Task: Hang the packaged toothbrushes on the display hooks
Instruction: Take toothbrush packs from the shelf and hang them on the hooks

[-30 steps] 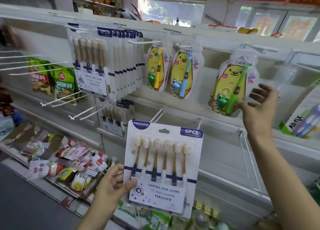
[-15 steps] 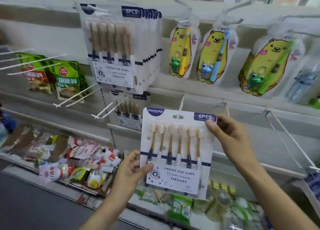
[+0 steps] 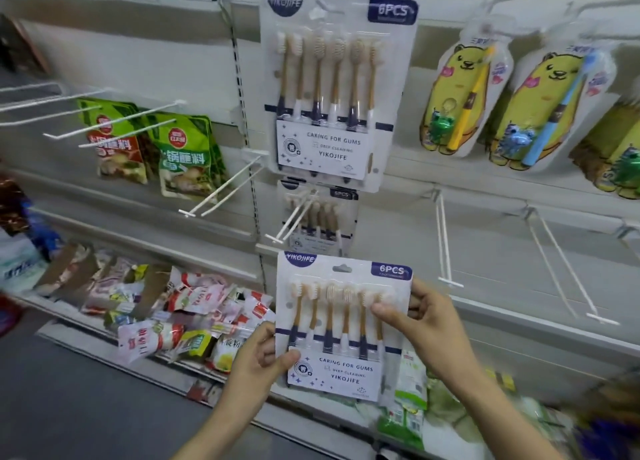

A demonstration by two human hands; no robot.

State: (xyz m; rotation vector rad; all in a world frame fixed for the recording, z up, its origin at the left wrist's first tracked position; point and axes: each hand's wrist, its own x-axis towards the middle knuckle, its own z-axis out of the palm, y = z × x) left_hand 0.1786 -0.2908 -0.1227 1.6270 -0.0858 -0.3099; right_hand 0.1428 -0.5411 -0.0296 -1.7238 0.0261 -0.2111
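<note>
Toothbrush pack (image 3: 341, 324): flat white card w/ clear blister, navy corner tabs, 6 brushes w/ amber handles, slot cut at top centre; held upright in front of lower shelf, below the hung stock, not on any hook; left hand (image 3: 258, 362) pinches lower-left edge, thumb on front; right hand (image 3: 420, 321) grips right edge, thumb over the brush heads.
Hung 6-pc packs (image 3: 334, 88): same type, on upper hook, stack depth n/a; 1 more set (image 3: 320, 218) behind, lower row, partly hidden.
Wire hooks (image 3: 294, 217): white, thin, double-prong, jut out just above held pack.
Bear-shaped kids' packs (image 3: 460, 99): yellow, glossy, 2 clear, more blurred at right.
Green sauce pouches (image 3: 185, 154): 2 rows, left.
Snack packets (image 3: 194, 307): loose on low shelf.
</note>
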